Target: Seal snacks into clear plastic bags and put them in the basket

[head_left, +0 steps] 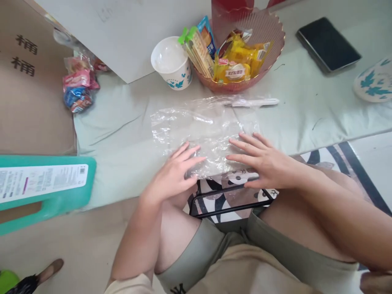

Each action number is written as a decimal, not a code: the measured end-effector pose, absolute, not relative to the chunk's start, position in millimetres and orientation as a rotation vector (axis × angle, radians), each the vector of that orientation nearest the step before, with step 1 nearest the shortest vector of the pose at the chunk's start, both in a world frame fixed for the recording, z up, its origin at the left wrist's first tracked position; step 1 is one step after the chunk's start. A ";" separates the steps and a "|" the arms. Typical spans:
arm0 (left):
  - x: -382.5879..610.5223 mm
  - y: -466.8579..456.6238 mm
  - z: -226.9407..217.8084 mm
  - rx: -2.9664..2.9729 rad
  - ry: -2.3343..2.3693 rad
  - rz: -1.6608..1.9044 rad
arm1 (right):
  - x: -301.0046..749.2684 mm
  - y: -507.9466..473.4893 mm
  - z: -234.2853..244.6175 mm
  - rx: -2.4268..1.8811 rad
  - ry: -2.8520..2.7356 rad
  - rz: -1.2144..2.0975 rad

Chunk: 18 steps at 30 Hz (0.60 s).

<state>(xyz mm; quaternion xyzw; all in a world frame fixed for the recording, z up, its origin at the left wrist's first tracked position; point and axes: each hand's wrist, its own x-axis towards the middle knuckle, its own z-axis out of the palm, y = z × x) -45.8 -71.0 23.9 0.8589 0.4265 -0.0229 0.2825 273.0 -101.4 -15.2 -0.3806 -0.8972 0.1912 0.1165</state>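
Found film (202, 130), clear and wrinkled, spread over the near part of the cloth (116, 163), reaching about to its near edge
Noted left hand (173, 175) at the film's near left, palm down, with fingers spread and thumb apart, pinching nothing
Noted right hand (266, 165) at the film's near right, palm down, with fingers fanned wide, likewise pinching nothing
Cannot tell how firmly either hand bears on the film
Observed white stick (268, 101) at the film's far right edge, partly overlapped by it or lying against it; cannot tell which
Recorded beyond the film: pink bowl (277, 41) with yellow packets (234, 65) and a green-topped packet (199, 49), and upright cup (176, 79) just beside the bowl
Recorded to the right: dark phone (330, 44) and second cup (376, 81), partly cut off by the frame
Recorded to the left: teal jug (78, 194), and pink and blue packets (78, 90) near a white box (104, 28)
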 end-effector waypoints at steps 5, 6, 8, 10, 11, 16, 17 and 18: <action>-54.1 -55.2 27.5 2.082 1.348 0.394 | 272.0 -100.0 -20.1 -1.092 -2.532 0.577; -55.3 -54.1 26.5 2.061 1.373 0.448 | 271.8 -97.9 -18.2 -1.069 -2.465 0.609; -58.2 -53.2 24.6 2.049 1.406 0.495 | 272.1 -93.7 -12.6 -1.060 -2.266 0.720; -61.4 -53.4 24.0 2.052 1.431 0.475 | 273.1 -89.8 -7.2 -1.116 -1.960 0.870; -62.7 -53.7 24.2 2.051 1.440 0.456 | 273.9 -88.0 -5.4 -1.155 -1.776 0.939; -66.0 -55.2 24.9 1.932 1.376 0.508 | 280.7 -79.7 -7.9 -1.268 -1.154 1.123; -66.2 -54.8 24.1 1.872 1.348 0.573 | 282.2 -78.4 -9.6 -1.270 -1.137 1.131; -66.2 -53.8 22.8 1.802 1.324 0.660 | 283.4 -77.3 -11.2 -1.282 -1.151 1.120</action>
